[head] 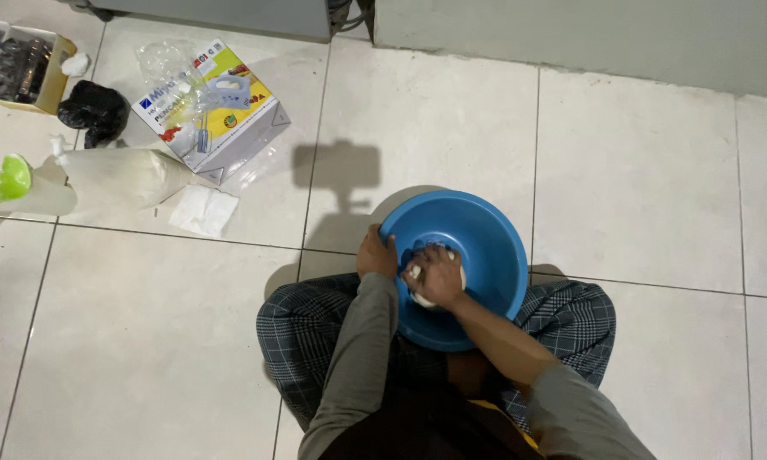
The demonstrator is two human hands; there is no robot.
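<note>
posture: you sit cross-legged on the tiled floor [639, 179], blue basin [494, 234] propped against your checked-cloth knees.
right hand [439, 274]: inside the basin, fingers curled tight over a pale lump of dough [423, 298]; it looks like you are pressing it into the bottom.
left hand [375, 254]: fingers clamped over the basin's near-left rim, steadying it.
dough: low in the basin under your right hand, mostly hidden; reads as one mass.
progress: judging by the single lump, mixing looks done and kneading is in hand; smoothness cannot be told.
mid floor: white tissue [203, 209], clear bag of white powder [119, 176], green scoop [8, 181].
far: hand-mixer box [221, 106] under clear plastic, black bag [92, 109], open carton [21, 64] by the wall.
</note>
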